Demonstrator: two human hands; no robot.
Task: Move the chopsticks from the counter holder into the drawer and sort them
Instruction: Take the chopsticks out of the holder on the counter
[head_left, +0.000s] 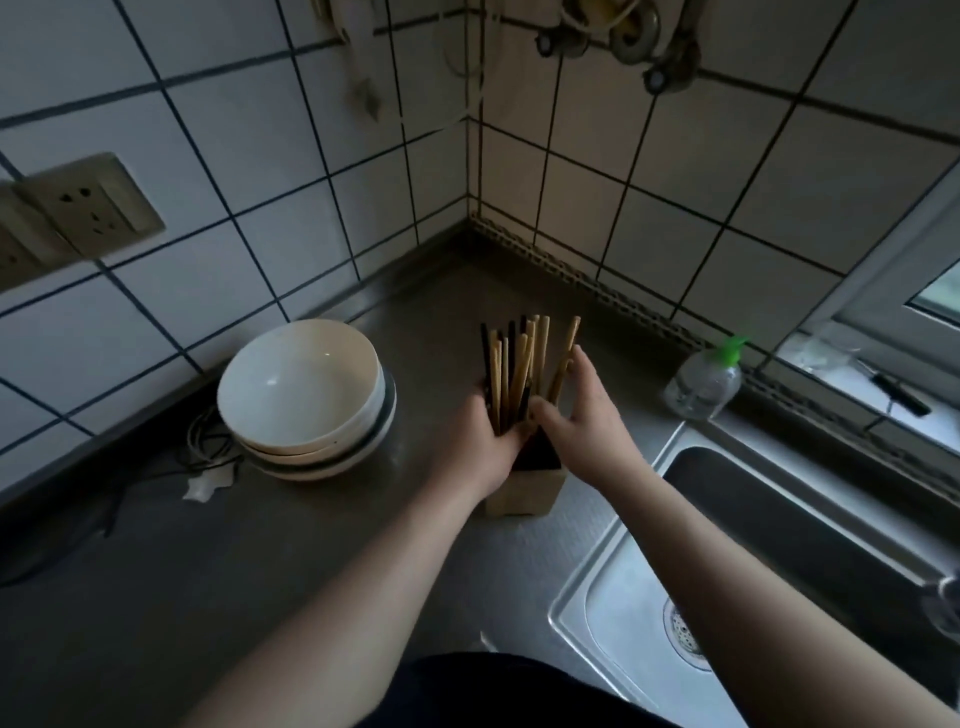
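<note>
Now | both hands (485, 441) grasp chopsticks (511, 371) (holder (524, 491) unlabelled)

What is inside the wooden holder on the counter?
The holder has a bundle of light and dark chopsticks standing in it. Both hands, left and right, cover their lower ends.

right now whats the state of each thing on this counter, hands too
chopsticks: upright in the holder, bunched, gripped by both hands
holder: standing on the counter
left hand: closed around the main bundle
right hand: closed on a few chopsticks
bowls: stacked, top one empty
soap bottle: upright by the sink
sink: no dishes showing
</note>
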